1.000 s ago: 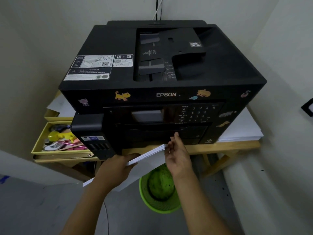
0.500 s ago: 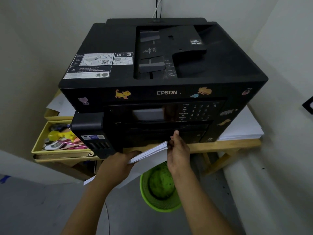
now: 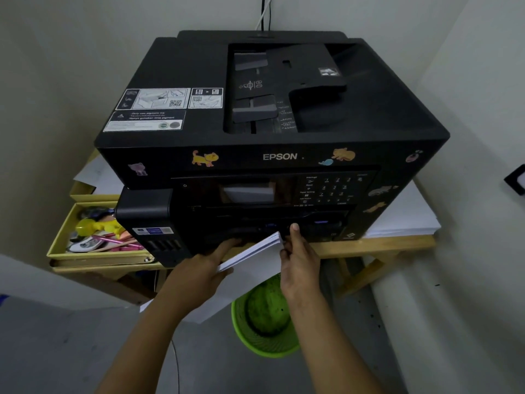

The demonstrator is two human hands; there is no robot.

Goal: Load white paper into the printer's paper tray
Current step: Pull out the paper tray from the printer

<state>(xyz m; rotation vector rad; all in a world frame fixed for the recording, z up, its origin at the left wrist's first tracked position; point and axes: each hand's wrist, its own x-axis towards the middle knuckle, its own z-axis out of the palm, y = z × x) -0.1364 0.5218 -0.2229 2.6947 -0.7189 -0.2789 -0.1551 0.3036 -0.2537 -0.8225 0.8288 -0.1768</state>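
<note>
Paper stack point(image 3: 250, 251) gripped by left hand point(image 3: 199, 268) from its left, pinched by right hand point(image 3: 298, 257) at far corner, against printer point(image 3: 270, 155) front.

Printer point(image 3: 272, 115) on table point(image 3: 377, 241); bin point(image 3: 265, 322) below.

Your left hand point(image 3: 199, 268) reaches forward, knuckles up, fingers extended far, gripping from the left. Your right hand point(image 3: 298, 257) stands on edge just right of it, index finger pointing far, remaining fingers curled in a pinch.
</note>
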